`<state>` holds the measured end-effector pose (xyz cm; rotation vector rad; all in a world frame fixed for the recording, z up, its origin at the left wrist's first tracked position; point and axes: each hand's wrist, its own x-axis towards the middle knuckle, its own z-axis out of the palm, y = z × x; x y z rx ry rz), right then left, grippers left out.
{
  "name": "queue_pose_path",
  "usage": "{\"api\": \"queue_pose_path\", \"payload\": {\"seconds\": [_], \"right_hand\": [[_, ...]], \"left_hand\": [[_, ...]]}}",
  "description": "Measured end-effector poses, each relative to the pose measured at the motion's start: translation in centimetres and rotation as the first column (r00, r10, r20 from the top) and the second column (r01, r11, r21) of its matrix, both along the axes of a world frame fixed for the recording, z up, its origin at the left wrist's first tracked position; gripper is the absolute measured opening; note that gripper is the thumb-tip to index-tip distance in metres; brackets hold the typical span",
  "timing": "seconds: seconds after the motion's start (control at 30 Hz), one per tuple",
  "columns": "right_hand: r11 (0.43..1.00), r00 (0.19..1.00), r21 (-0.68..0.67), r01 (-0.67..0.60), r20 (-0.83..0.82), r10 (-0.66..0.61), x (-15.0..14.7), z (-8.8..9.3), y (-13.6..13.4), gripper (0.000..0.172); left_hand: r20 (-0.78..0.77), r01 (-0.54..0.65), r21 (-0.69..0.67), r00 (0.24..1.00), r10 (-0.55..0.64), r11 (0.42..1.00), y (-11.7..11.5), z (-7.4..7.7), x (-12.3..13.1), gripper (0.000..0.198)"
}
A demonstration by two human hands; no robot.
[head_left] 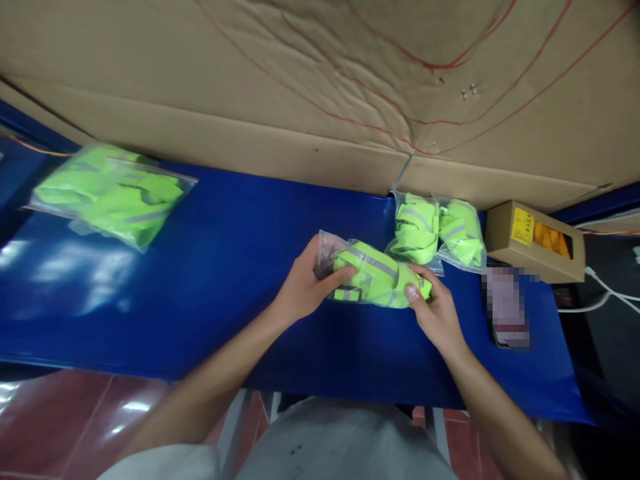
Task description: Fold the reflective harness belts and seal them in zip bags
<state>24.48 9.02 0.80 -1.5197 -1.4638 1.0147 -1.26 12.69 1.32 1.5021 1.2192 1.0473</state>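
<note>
Between my two hands is a clear plastic bag (373, 270) holding folded neon-yellow webbing with grey reflective stripes and a dark buckle. My left hand (305, 283) grips its left end, thumb on top of the plastic. At the other end my right hand (434, 307) pinches the bag between thumb and fingers. The bag is held above the blue table (240, 267). Just beyond my right hand lie two similar packed bags, one bag (417, 227) beside another bag (460, 230).
More bagged neon-yellow webbing (133, 203) lies at the table's left. On the right stand a cardboard box (535, 240) with orange contents and a phone (506, 307) with a blurred screen. White cables (607, 290) run past the right edge. A cardboard wall (225, 133) borders the back.
</note>
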Motion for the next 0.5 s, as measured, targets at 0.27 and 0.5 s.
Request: {"api": "queue_pose_path", "payload": {"seconds": [0.27,0.5], "right_hand": [[0.989,0.953,-0.144,0.045,-0.289,-0.086,0.4,-1.6,0.0,0.041],[0.949,0.884,-0.158,0.272,-0.35,-0.311,0.7,-1.1,0.8,0.042]], "left_hand": [[-0.086,-0.029,0.015,0.996,0.031,0.999,-0.5,-0.4,0.3,0.035],[0.168,-0.12,-0.079,0.977,0.132,0.99,0.8,0.6,-0.8,0.026]]}}
